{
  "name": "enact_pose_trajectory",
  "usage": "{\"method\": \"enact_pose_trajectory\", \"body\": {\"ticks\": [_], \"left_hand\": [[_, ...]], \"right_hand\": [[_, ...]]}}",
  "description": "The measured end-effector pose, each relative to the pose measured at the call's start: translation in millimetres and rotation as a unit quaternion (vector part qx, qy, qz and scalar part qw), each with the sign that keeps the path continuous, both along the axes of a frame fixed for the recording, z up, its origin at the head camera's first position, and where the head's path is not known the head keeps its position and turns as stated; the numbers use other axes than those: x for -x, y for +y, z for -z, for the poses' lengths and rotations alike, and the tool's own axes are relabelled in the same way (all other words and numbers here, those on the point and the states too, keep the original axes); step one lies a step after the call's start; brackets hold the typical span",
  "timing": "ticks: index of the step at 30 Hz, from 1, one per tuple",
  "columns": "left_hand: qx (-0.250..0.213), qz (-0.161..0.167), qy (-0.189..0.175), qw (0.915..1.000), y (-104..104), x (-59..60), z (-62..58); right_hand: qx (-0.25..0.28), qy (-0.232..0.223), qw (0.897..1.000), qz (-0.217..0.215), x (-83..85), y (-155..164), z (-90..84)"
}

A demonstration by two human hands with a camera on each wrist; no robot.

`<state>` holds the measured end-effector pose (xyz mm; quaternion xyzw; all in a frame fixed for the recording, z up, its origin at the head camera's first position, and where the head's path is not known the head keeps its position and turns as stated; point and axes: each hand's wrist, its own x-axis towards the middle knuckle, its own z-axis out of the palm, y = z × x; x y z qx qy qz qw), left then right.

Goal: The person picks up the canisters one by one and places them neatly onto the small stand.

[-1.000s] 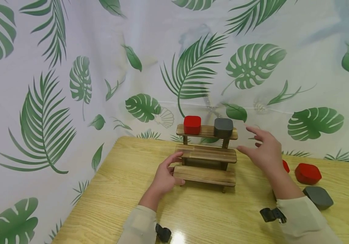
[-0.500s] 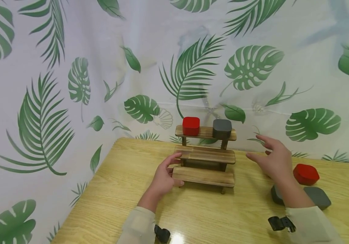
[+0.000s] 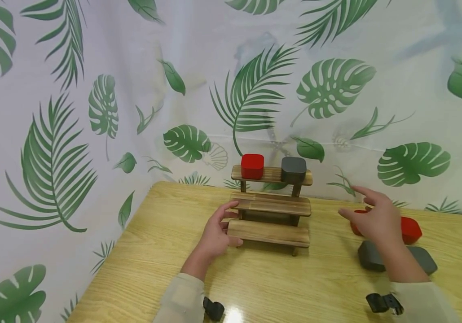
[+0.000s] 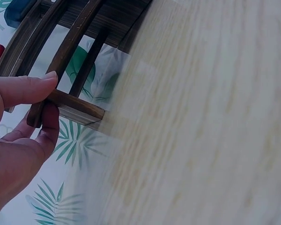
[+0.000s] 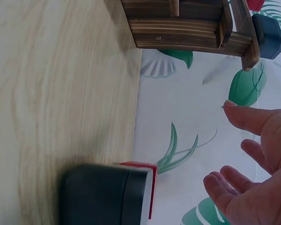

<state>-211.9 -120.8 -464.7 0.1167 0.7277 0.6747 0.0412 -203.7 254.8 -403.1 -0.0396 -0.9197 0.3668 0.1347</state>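
The left hand pinches the left end of the three-tier wooden stand, thumb and fingers closed on its lower steps, at the middle of the desk. On the top step, at 12 o'clock, sit a red box and a dark grey box. At 3 o'clock from the stand, the right hand hovers with fingers spread and empty above two red boxes and two dark grey boxes lying on the desk. The loose boxes lie close together, so a careless grasp could likely nudge a neighbour away. A hard pull by the left hand might tip the stand and topple the boxes on top.
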Motion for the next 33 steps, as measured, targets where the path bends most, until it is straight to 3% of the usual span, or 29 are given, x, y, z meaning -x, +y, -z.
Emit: {"method": "enact_pose_trajectory", "body": {"ticks": [33], "left_hand": [[-0.005,-0.003,-0.005,1.0,0,-0.5,-0.1]], "right_hand": [[-0.056,-0.061,0.996,-0.013,-1.7,35,17.4]]}}
